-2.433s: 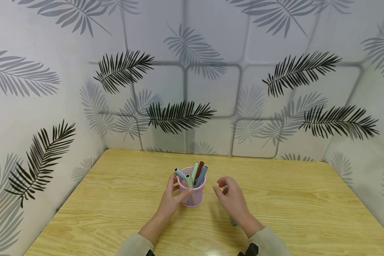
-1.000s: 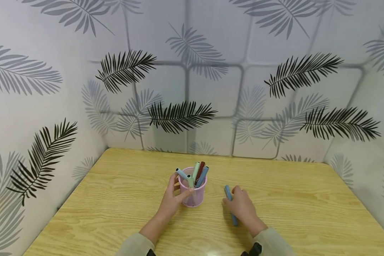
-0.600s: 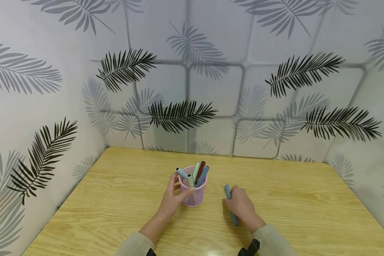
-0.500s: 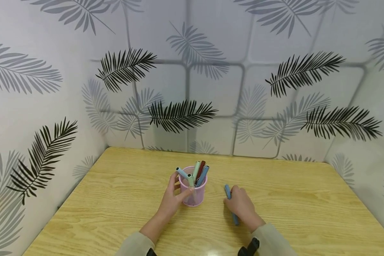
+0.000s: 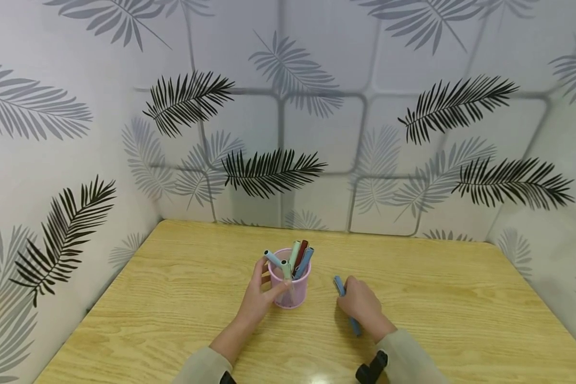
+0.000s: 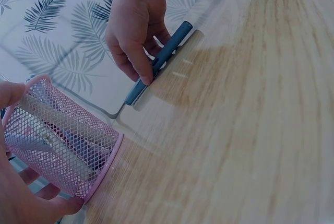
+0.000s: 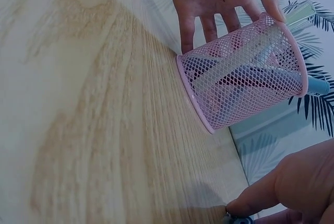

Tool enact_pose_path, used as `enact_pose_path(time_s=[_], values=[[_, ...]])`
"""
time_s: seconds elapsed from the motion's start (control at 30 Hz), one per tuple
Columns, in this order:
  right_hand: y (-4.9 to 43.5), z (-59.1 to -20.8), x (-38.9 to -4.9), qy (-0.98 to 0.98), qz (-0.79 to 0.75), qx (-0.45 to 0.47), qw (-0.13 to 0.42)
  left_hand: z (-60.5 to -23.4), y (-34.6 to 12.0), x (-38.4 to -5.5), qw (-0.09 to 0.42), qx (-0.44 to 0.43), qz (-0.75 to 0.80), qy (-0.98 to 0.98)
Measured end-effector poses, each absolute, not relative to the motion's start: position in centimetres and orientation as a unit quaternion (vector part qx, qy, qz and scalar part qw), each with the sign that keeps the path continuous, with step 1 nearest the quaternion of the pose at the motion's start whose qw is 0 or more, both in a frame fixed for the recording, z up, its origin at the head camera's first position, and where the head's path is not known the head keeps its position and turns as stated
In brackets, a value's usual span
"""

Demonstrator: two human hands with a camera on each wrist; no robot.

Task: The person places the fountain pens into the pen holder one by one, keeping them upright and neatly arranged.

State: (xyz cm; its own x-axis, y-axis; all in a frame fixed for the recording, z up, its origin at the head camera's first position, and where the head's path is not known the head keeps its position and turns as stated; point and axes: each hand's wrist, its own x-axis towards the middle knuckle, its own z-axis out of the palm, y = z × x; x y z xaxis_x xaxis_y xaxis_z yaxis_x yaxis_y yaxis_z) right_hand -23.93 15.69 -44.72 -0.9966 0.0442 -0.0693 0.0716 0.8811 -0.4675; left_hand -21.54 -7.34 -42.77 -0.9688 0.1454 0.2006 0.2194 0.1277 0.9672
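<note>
My left hand [image 5: 255,300] holds a pink mesh pen cup [image 5: 297,294] upright on the table, thumb on its near side and fingers round the left. Out of the cup stick a light blue pen [image 5: 272,259], two pale green pens [image 5: 294,255], a dark red pen [image 5: 301,253] and a blue pen [image 5: 305,261]. To the right of the cup, my right hand [image 5: 363,305] pinches another blue pen [image 6: 172,44] between thumb and fingers, low over the wood. Both ends of that pen show; its middle is hidden by the hand in the head view.
The light wooden table [image 5: 197,256] runs back to a wall [image 5: 317,202] covered in a leaf pattern. Each wrist carries a dark strap, the right strap [image 5: 372,368] showing below the sleeve.
My right hand has come down from beside the cup and taken hold of the blue pen on the table. The pen has since turned slightly, its far end leftward. My left hand stays on the cup.
</note>
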Motion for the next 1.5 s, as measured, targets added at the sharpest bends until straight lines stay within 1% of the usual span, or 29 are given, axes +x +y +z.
enact_pose_path(time_s=[0.47,0.87,1.1,1.5], values=[[16.0,-44.8,-23.7,0.96,-0.279,0.016,0.004,-43.0,-7.4,-21.6,0.028,-0.119,-0.65,-0.75],[15.9,-44.7,-23.4,0.952,-0.305,0.0,-0.033,-43.3,-7.5,-21.5,0.026,-0.112,-0.653,-0.749],[15.8,-44.3,-23.2,0.945,-0.324,0.011,-0.047,-43.1,-7.3,-21.4,0.03,-0.114,-0.651,-0.75],[15.7,-43.4,-22.9,0.929,-0.362,-0.002,-0.072,-42.8,-7.2,-21.5,0.034,-0.12,-0.648,-0.752]])
